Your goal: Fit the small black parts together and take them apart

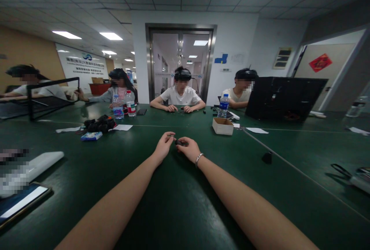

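Both my arms reach forward over a dark green table (185, 203). My left hand (164, 146) has its fingers pinched on a thin small piece near the fingertips. My right hand (189, 148), with a bracelet on the wrist, is curled round a small dark object (178, 142) that rests on the table between the two hands. The fingertips of both hands nearly meet over it. What the small pieces are I cannot make out.
A small open cardboard box (222, 126) stands beyond my hands. Water bottles (117, 107), a pile of black parts (100, 124) and papers lie to the left. A black laptop (283, 98) stands at right. Several people sit across the table. A tablet (20, 203) lies near left.
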Available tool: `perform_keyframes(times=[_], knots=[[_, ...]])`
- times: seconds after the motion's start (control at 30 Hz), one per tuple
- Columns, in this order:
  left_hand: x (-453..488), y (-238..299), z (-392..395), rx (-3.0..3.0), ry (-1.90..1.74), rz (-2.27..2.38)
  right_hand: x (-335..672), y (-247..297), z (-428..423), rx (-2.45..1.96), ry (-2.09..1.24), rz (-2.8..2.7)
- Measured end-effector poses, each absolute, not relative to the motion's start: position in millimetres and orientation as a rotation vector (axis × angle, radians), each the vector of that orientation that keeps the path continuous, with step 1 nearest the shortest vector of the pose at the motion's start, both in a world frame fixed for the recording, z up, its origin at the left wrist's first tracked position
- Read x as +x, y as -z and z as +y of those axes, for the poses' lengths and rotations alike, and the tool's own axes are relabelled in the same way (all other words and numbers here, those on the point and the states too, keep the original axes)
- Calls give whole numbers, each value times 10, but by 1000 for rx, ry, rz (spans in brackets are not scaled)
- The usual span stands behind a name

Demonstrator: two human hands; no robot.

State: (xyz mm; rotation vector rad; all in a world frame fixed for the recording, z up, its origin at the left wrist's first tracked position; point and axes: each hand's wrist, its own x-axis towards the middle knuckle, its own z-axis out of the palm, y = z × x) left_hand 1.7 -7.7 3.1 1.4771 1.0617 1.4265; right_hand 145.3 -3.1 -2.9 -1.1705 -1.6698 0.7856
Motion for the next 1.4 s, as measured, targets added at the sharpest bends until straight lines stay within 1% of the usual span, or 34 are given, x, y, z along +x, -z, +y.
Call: perform_keyframes(times=[0.1, 0.27, 0.5, 0.8, 1.03, 1.3, 1.4], knots=[[33, -4, -61, 1420, -1442, 997, 1452, 34, -15, -1139, -894, -1605], [20, 13, -55, 1491, -1443, 1056, 1459, 19, -5, -1072, -986, -1542], [-28, 11, -62, 1554, -1463, 1084, 1496, -37, -20, -931, -1285, -1246], [-29, -6, -60, 1352, -1386, 1112, 1533, -7, -17, -842, -1301, -1289], [-65, -109, -142, 1403, -1280, 1187, 1562, 19, 8, -840, -1312, -1324], [-73, -46, -65, 1405, -1233, 1279, 1565, 2, -14, -814, -1338, -1342], [-78, -36, -69, 1454, -1255, 1244, 1552, -20, -28, -851, -1367, -1321]])
